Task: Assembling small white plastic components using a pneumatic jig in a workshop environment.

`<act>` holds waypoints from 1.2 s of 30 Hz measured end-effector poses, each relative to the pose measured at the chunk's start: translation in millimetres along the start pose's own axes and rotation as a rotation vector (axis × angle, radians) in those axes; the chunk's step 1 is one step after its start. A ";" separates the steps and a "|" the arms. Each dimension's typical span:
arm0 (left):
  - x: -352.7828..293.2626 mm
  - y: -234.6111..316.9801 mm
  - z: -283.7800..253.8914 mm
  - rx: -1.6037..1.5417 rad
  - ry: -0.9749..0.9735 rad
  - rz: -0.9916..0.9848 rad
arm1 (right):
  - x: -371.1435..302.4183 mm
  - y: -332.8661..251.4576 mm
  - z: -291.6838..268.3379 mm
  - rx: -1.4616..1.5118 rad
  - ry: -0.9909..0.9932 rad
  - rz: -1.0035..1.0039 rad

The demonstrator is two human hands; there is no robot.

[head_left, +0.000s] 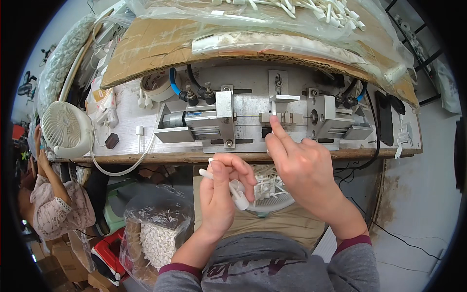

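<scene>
Several small white plastic stems with cup-shaped ends (240,200) are gripped in my left hand (219,190), its fingers curled round them above my lap. My right hand (306,168) reaches over the bench edge to a metal clamping jig (292,118). Its index finger is stretched out, and the tip touches a white plastic stem (274,107) standing at the jig's middle block. The other fingers of that hand are bent and partly hidden, with nothing visible held in them. On either side of the block sit a left pneumatic cylinder (202,117) and a right end bracket (323,117).
A white basket (272,204) of similar parts rests on my lap. A cardboard sheet (155,41) overhangs the bench. At left are a small fan (65,127) and a tape roll (158,86). A plastic bag of parts (158,243) stands below; another person (61,204) is farther left.
</scene>
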State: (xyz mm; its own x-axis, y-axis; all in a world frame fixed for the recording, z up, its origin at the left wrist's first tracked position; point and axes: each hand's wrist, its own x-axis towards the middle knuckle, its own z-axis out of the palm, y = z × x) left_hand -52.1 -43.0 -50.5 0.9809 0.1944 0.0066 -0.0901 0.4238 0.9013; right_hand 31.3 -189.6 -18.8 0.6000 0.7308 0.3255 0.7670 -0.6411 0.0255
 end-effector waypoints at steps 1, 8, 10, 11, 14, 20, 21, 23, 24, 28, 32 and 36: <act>1.3 0.3 2.8 0.007 0.030 0.001 | 0.4 1.2 0.6 -0.022 0.010 -0.012; 13.0 6.2 9.8 -0.102 0.115 0.065 | -8.3 1.4 -14.1 0.432 0.180 -0.081; 13.2 2.7 15.5 -0.071 0.046 0.049 | -18.5 -9.3 -25.4 0.671 0.156 -0.144; 13.4 1.0 19.0 -0.055 0.012 0.040 | -21.7 -15.6 -23.9 0.667 0.179 -0.164; 10.6 -0.9 29.3 -0.073 -0.001 -0.056 | -23.8 -15.5 -22.3 0.696 0.151 -0.181; 7.5 0.7 5.7 0.007 -0.071 -0.086 | -24.8 7.3 -4.2 0.568 0.334 -0.016; 5.0 10.4 10.0 0.049 -0.068 -0.089 | -25.0 12.1 -0.9 0.504 0.297 0.013; 1.1 20.3 9.3 0.109 -0.138 -0.103 | -27.5 15.3 9.3 0.370 0.225 0.015; -0.7 21.5 9.1 0.101 -0.145 -0.106 | -26.9 13.0 10.8 0.312 0.178 0.029; -1.4 25.5 3.9 0.159 -0.165 -0.019 | -18.7 10.3 14.6 0.147 0.120 0.020; -4.5 40.2 1.1 0.273 -0.074 0.071 | -10.1 12.1 8.3 0.159 0.094 -0.005; -1.7 40.4 -8.5 0.315 -0.051 0.258 | -7.9 11.9 7.5 0.150 0.051 0.017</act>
State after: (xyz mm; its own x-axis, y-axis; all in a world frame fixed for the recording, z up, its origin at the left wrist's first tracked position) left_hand -58.8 -18.7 -17.8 0.9411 0.2113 0.2640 -0.2846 0.0737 0.9558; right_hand 37.4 -201.2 -28.2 0.6034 0.7051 0.3726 0.7848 -0.6079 -0.1206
